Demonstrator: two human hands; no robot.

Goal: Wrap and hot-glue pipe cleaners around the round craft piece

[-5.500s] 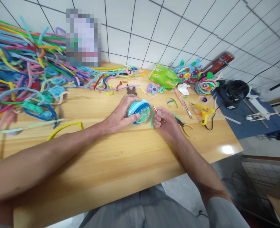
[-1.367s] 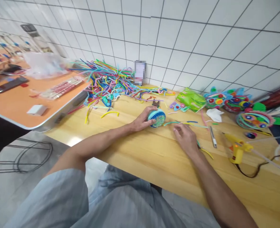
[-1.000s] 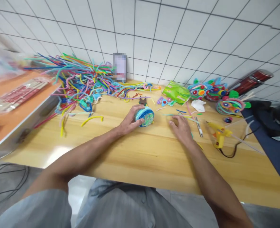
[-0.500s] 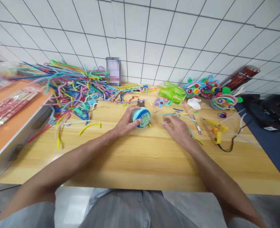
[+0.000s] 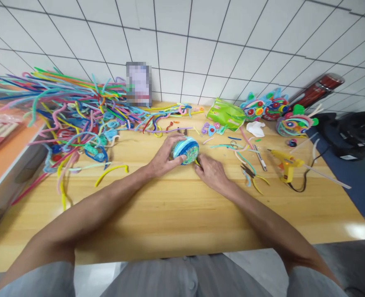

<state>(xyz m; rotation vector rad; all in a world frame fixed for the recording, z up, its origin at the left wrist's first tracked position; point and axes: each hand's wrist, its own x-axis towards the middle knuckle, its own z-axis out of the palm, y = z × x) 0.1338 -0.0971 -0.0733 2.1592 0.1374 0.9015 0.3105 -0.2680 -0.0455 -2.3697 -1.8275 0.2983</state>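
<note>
My left hand (image 5: 167,156) is wrapped round a ball-like piece (image 5: 187,148) banded in blue, light blue and white fuzzy stems, its speckled green end facing right. The thumb presses on its lower side. Just right of it, my right hand (image 5: 212,171) is closed, fingertips on a yellow handle (image 5: 197,162) low beside the ball. Dark jaws (image 5: 182,131) show past the ball's far side, so this looks like pliers lying mostly hidden beneath it. Other yellow-handled pliers (image 5: 258,180) lie right of my right hand.
A big heap of coloured pipe cleaners (image 5: 86,111) covers the back left. A phone (image 5: 138,84) leans on the wall. Toward the right are a green packet (image 5: 225,115), finished decorated heads (image 5: 295,123), a craft knife (image 5: 260,157), a yellow glue gun (image 5: 286,165) and a red flask (image 5: 318,90).
My right hand has moved left to the ball's side and closed on the yellow handle. My left hand keeps its hold on the ball. The camera view has shifted slightly.
</note>
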